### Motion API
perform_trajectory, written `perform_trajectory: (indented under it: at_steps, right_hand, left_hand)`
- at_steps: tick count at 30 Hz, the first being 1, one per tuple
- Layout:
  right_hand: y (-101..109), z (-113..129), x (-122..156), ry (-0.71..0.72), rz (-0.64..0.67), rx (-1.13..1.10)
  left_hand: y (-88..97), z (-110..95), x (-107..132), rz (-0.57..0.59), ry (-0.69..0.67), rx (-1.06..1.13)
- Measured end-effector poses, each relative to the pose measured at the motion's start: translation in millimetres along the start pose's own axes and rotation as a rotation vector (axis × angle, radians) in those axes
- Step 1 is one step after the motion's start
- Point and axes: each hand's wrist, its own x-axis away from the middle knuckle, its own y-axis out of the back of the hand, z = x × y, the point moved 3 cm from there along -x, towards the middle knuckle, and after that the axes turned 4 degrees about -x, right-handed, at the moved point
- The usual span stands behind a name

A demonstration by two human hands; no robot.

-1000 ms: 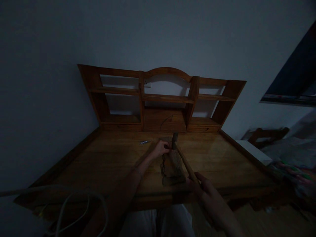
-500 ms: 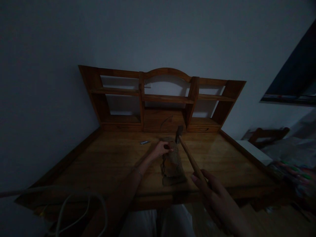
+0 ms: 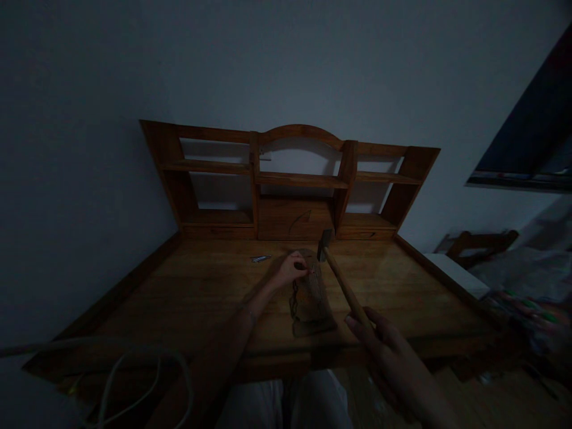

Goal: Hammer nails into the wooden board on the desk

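My right hand (image 3: 379, 345) is closed around the wooden handle of a hammer (image 3: 344, 283). The dark hammer head is raised at the far end, just right of my left fingertips. My left hand (image 3: 292, 268) is pinched, thumb against fingers, over the upper part of a rough, bark-edged piece of wood (image 3: 315, 307). Whatever sits between those fingertips is too small and dark to make out. The wood lies flat on the wooden desk (image 3: 187, 298). Left of my left hand lie several thin metal pieces (image 3: 260, 258), which look like nails.
A wooden shelf unit (image 3: 299, 179) with drawers stands along the desk's back edge, against the wall. A pale cable (image 3: 111, 341) loops at the lower left. To the right are a white surface (image 3: 456, 275), a wooden chair back (image 3: 485, 241) and bagged items (image 3: 531, 298).
The hammer and both hands stay almost in place. The view has shifted slightly, and the hammer head appears turned a little.
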Motion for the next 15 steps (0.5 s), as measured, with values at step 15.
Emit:
perform_trajectory:
  at_steps: [15]
  right_hand:
    - [-13,-7,0,0.012,0.117,0.053]
  left_hand:
    - [-4.9,11,-1,0.056,0.151,-0.027]
